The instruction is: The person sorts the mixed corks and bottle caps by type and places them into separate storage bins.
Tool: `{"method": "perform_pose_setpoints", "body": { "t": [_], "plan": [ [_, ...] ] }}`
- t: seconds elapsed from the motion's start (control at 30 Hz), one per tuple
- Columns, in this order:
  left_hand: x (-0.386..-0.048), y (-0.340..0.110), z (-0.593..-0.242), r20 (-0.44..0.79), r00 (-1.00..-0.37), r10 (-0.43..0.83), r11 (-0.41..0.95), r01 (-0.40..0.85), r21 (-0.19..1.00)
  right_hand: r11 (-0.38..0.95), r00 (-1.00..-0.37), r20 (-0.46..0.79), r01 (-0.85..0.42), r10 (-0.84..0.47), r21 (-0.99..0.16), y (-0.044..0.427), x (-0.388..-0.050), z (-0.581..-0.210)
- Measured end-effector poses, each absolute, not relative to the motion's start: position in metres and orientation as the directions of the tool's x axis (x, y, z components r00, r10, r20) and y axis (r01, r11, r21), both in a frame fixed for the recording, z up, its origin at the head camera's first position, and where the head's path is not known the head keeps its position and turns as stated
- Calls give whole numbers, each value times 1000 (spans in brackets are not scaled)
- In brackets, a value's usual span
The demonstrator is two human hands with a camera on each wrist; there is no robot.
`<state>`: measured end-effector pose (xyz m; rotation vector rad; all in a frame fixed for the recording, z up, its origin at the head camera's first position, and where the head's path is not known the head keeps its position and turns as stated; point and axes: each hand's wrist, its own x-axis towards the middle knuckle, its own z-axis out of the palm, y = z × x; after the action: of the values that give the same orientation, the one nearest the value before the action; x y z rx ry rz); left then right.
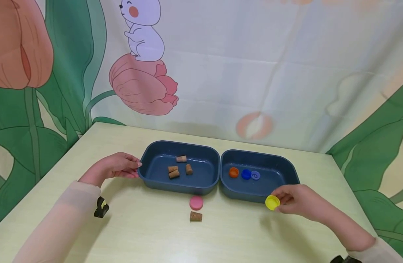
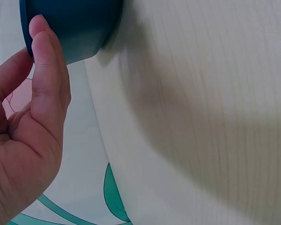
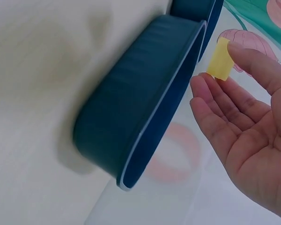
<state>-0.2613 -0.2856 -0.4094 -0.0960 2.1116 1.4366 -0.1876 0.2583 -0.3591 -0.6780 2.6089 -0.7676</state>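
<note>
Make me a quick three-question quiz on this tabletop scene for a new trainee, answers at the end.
1. How many brown tapered corks lie inside the left dark-blue rounded-rectangular tray?
2. True or false: the right hand holds a round yellow plastic cap.
3. Which lies on the pale wood-grain table, right by the loose cork: (a) an orange cap, (b) a round pink cap, (c) a blue cap?

Key: 1. Four. 2. True. 3. (b).

head: forward, down | wrists: close, tilted | all share: left tray (image 1: pixel 178 187)
</note>
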Motion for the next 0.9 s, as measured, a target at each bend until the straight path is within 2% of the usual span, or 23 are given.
{"method": "perform_pose_setpoints", "body": {
  "t": [0.33, 0.9],
  "plan": [
    [-262, -287, -412, -484, -834, 264, 406, -359, 840, 783, -849, -182, -348, -497, -516, 263, -198, -338],
    [-264, -287, -411, -486, -832, 266, 394, -366, 843, 802, -853, -180, -360, -490, -478, 268, -225, -309]
  ]
}}
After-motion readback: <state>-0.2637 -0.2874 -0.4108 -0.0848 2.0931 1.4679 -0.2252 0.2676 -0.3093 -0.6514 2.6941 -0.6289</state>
